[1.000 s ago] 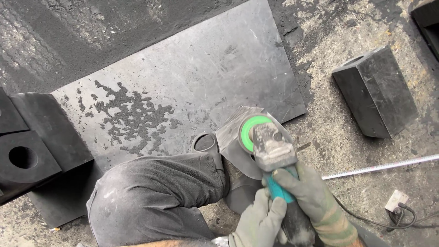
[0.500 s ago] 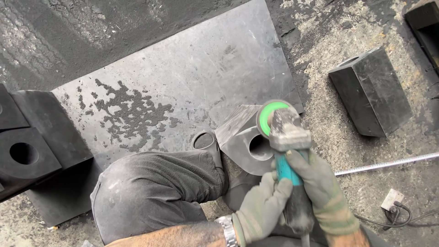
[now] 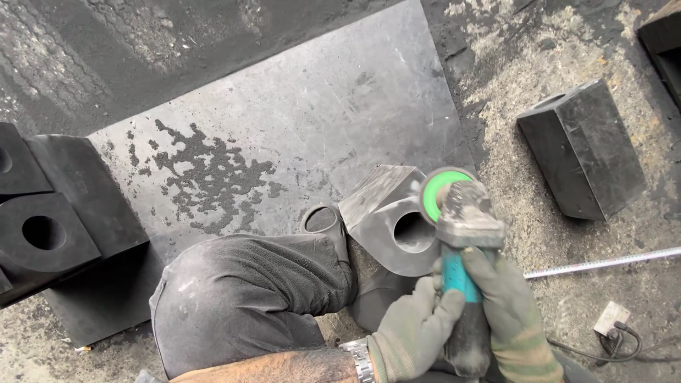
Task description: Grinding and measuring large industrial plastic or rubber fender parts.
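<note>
Both my gloved hands grip an angle grinder [image 3: 461, 234] with a teal body and a green disc. My left hand [image 3: 411, 332] wraps the lower handle; my right hand [image 3: 507, 308] holds it from the right side. The disc sits at the upper right edge of a grey block [image 3: 386, 213] with a round hole through it. That block rests on a dark flat sheet [image 3: 284, 135] beside my bent knee [image 3: 248, 298]. A wristwatch [image 3: 360, 358] shows on my left wrist.
Black blocks with holes [image 3: 50, 227] are stacked at the left. Another black block [image 3: 582, 145] lies on the dusty ground at the right. A metal ruler [image 3: 603, 262] and a cable with a plug [image 3: 610, 319] lie at lower right.
The grinder has shifted right, off the top of the grey block to its right edge, uncovering the hole. My left forearm has come further into view.
</note>
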